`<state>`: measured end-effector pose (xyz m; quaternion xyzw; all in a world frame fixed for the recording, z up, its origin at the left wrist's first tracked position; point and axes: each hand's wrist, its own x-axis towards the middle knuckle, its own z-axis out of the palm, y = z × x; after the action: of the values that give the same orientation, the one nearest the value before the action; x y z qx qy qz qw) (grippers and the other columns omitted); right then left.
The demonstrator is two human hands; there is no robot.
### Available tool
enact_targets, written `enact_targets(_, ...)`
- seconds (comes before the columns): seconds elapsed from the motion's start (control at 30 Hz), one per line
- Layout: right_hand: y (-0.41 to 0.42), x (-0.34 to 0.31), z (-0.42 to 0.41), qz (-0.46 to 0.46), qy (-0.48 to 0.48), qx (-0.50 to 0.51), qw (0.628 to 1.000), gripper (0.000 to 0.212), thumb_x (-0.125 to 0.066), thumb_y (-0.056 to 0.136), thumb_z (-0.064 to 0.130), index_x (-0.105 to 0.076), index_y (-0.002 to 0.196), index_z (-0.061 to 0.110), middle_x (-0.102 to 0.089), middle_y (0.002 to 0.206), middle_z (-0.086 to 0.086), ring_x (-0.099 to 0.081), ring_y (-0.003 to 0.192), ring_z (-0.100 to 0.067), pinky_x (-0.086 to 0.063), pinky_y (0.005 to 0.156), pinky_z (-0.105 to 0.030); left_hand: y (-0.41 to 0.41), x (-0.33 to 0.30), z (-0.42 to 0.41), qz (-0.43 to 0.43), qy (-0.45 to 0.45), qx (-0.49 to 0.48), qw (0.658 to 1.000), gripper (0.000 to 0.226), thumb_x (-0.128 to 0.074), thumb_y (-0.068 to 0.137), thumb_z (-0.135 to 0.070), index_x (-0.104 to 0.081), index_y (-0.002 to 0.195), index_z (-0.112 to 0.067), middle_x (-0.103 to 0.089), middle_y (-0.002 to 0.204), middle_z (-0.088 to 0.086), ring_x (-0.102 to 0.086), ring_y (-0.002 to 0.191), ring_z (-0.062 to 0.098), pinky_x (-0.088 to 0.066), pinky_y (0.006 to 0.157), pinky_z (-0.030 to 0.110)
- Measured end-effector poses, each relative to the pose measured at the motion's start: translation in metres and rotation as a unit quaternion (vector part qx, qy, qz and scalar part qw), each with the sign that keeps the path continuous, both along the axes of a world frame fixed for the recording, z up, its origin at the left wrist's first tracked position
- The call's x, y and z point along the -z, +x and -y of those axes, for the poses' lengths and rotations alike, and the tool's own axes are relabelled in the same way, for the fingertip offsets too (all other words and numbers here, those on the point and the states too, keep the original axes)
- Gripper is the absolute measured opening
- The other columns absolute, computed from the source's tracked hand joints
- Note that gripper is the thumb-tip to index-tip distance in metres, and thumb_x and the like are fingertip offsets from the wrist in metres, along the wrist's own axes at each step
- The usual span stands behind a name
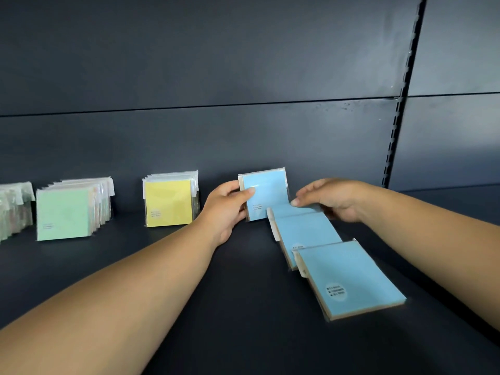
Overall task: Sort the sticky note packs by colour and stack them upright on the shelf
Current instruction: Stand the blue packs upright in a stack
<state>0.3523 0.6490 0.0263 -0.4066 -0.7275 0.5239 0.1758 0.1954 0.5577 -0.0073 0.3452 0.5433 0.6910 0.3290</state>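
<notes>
1. While both bare forearms reach forward over the dark matte shelf (189, 307), the left hand (226, 209) grips an upright blue pack (266, 194) by its left edge, thumb across the front.
2. Right hand (328, 198) arches palm-down, its fingertips resting on the far end of a flat blue pack (303, 231); nothing is clasped.
3. A second flat blue pack (351, 277) overlaps the near end of that one.
4. Left along the shelf stand upright rows: yellow packs (169, 203), green packs (65, 213), and a blurred pale row (13, 209).
5. Every pack is square, in glossy clear wrap.
</notes>
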Motion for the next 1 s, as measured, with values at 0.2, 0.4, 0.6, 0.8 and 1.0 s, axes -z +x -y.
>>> enact_targets(0.2, 0.004, -0.012, -0.002, -0.212, -0.07, 0.045, 0.974, 0.03, -0.061, 0.082, -0.007, -0.057, 0.106, 0.01, -0.062, 0.088, -0.008, -0.061, 0.074, -0.017, -0.056, 0.062, -0.027, -0.001, 0.0, -0.001, 0.0, -0.006, 0.041, 0.999, 0.023, -0.053, 0.093, -0.009, -0.06, 0.114, -0.008, -0.067, 0.106, 0.007, -0.065, 0.091, 0.018, -0.056, 0.075, 0.027)
enact_targets(0.4, -0.002, -0.002, 0.002, -0.271, -0.003, 0.038, 0.962, 0.022, -0.061, 0.082, -0.007, -0.059, 0.09, 0.013, -0.06, 0.079, -0.002, -0.059, 0.071, -0.013, -0.049, 0.071, -0.023, -0.001, -0.002, -0.001, 0.017, -0.004, 0.081, 0.997, 0.012, -0.053, 0.093, -0.012, -0.063, 0.098, -0.014, -0.069, 0.095, 0.003, -0.068, 0.085, 0.016, -0.058, 0.072, 0.026)
enact_targets(0.6, -0.006, 0.004, 0.004, -0.274, 0.067, 0.028, 0.959, 0.026, -0.063, 0.082, -0.004, -0.057, 0.1, 0.013, -0.059, 0.073, 0.004, -0.056, 0.066, -0.005, -0.044, 0.055, -0.006, 0.004, -0.004, 0.0, 0.007, -0.008, 0.097, 0.995, 0.009, -0.061, 0.087, -0.014, -0.061, 0.096, -0.015, -0.069, 0.094, 0.002, -0.067, 0.087, 0.017, -0.055, 0.074, 0.029)
enact_targets(0.8, -0.007, 0.005, 0.005, -0.268, 0.112, 0.025, 0.957, 0.034, -0.066, 0.082, 0.001, -0.056, 0.112, 0.014, -0.054, 0.082, 0.006, -0.052, 0.074, -0.004, -0.043, 0.066, -0.01, 0.011, -0.005, -0.001, -0.018, 0.012, 0.099, 0.995, 0.015, -0.061, 0.086, -0.004, -0.06, 0.095, -0.016, -0.069, 0.092, 0.001, -0.066, 0.083, 0.014, -0.053, 0.064, 0.023)
enact_targets(1.0, -0.001, 0.002, 0.001, -0.173, 0.096, 0.079, 0.977, 0.05, -0.068, 0.083, 0.026, -0.049, 0.128, 0.013, -0.051, 0.12, 0.0, -0.047, 0.105, -0.01, -0.036, 0.089, -0.023, 0.008, -0.005, -0.001, -0.058, 0.029, 0.063, 0.996, 0.019, -0.058, 0.088, -0.005, -0.058, 0.106, -0.011, -0.069, 0.1, 0.003, -0.066, 0.088, 0.016, -0.057, 0.068, 0.022)
